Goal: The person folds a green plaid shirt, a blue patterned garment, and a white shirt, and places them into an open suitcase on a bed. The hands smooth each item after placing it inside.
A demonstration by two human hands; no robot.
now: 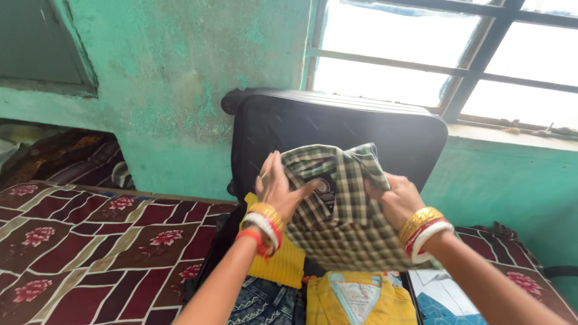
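Note:
A folded green-and-white checked shirt (346, 210) is held up between both hands over an open black suitcase (337, 129). My left hand (276, 186) presses flat against the shirt's left side, fingers spread. My right hand (398, 200) grips the shirt's right edge. Both wrists wear gold, red and white bangles. Below the shirt, inside the case, lie a yellow garment (280, 265), blue jeans (265, 304), a yellow shirt with a pale collar (360, 298) and a blue-and-white cloth (442, 298).
The suitcase lid leans upright against a green wall (180, 72) under a barred window (445, 54). The case rests on a bed covered with a maroon flowered sheet (90, 241). A dark pile of bedding (66, 153) lies at the far left.

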